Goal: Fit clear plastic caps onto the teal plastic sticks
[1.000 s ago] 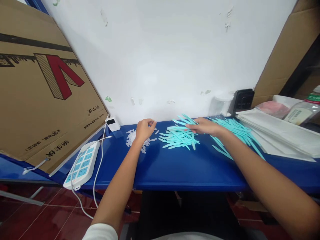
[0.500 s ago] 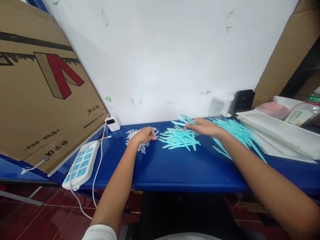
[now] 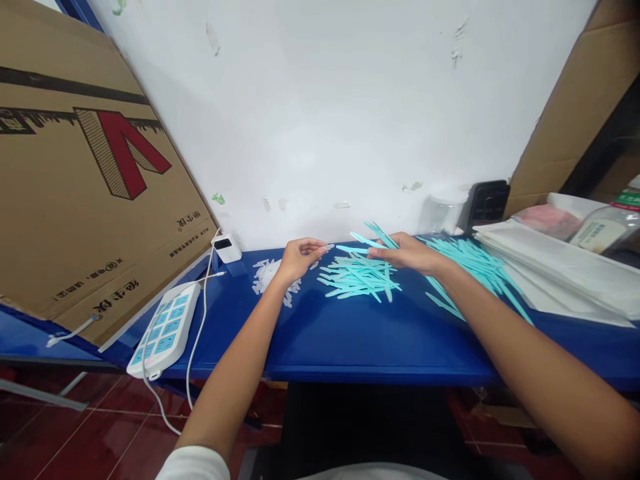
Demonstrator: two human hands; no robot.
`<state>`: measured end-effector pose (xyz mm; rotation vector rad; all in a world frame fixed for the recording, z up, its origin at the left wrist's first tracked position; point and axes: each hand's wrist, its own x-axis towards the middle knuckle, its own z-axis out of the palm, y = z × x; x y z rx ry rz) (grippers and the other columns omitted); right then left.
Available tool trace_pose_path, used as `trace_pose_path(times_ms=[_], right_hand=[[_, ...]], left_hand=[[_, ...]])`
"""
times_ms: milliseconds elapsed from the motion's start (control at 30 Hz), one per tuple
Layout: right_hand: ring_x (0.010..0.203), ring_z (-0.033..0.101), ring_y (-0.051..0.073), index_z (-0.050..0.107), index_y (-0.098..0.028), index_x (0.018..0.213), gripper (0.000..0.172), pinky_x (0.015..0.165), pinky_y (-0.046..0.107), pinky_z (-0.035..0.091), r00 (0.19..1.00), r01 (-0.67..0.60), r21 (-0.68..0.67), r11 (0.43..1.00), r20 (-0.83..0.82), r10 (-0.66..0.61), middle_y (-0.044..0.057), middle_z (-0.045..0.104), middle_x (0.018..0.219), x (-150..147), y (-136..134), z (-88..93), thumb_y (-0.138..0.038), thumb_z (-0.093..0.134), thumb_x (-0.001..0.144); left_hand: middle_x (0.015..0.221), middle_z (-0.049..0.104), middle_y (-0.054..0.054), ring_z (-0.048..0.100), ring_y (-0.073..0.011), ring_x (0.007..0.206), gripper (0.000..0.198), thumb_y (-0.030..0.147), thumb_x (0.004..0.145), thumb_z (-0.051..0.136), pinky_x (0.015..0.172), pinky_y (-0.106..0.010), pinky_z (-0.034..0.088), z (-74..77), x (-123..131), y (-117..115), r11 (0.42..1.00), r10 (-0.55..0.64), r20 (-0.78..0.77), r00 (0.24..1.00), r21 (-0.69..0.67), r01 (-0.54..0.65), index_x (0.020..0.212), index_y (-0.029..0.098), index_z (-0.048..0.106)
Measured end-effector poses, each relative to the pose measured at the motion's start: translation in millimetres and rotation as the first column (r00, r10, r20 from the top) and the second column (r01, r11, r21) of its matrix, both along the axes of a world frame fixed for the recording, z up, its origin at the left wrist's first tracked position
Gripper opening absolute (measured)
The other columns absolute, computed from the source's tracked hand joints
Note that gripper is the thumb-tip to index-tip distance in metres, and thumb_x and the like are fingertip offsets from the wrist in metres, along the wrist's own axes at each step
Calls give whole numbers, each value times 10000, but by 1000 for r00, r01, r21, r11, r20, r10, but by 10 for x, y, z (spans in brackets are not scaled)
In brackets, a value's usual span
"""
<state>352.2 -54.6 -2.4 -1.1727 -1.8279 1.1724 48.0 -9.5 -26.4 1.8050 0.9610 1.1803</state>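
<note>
My left hand (image 3: 299, 257) is lifted just above a small heap of clear white plastic caps (image 3: 267, 275) on the blue table (image 3: 350, 333); its fingertips pinch one small clear cap. My right hand (image 3: 407, 252) is raised over a pile of turquoise plastic sticks (image 3: 357, 277) and holds one turquoise stick (image 3: 357, 250) that points left toward my left hand. A second, larger heap of turquoise sticks (image 3: 467, 263) lies to the right, partly under my right forearm.
A big cardboard sheet (image 3: 75, 180) leans at the left. A white power strip (image 3: 165, 330) and charger (image 3: 227, 248) sit at the table's left end. Back right stand a clear jar (image 3: 443, 212), a black device (image 3: 485, 203) and stacked white bags (image 3: 560, 263).
My left hand rose from the cap heap with a cap pinched and moved right. My right hand lifted a stick off the pile toward it.
</note>
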Motion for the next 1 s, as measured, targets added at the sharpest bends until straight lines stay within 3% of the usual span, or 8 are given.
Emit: trace_pose_path(times_ms=[267, 433, 700, 1000], right_hand=[[524, 188, 79, 745, -134, 922, 548, 509, 281, 135, 994, -60, -66, 996, -98, 53, -83, 266, 583, 27, 40, -25, -649, 794, 740], [527, 193, 74, 748, -112, 925, 542, 512, 283, 129, 992, -75, -90, 993, -108, 65, -86, 258, 583, 21, 41, -32, -626, 795, 756], [524, 200, 83, 759, -127, 938, 582, 512, 287, 131, 996, -61, -43, 997, -71, 58, -79, 276, 567, 11, 10, -1, -678, 774, 751], [520, 227, 95, 764, -159, 937, 539, 518, 284, 164, 998, -29, 22, 999, -49, 30, -70, 300, 559, -95, -24, -27, -673, 740, 778]], left_hand=[[795, 756, -85, 603, -134, 593, 407, 481, 748, 846, 583, -271, 494, 3, 35, -36, 997, 24, -11, 1000, 68, -23, 972, 143, 810], [901, 785, -108, 581, -115, 588, 367, 458, 749, 856, 565, -259, 478, 9, 58, -56, 995, 16, -3, 1000, 103, -16, 947, 151, 823], [921, 791, -115, 599, -116, 594, 423, 448, 701, 893, 552, -257, 484, -53, 120, -46, 999, 40, 115, 993, 0, -40, 981, 139, 820], [975, 798, -128, 684, -159, 695, 376, 408, 689, 905, 633, -280, 547, -71, 232, -145, 999, -16, 130, 991, -34, 20, 933, 132, 826]])
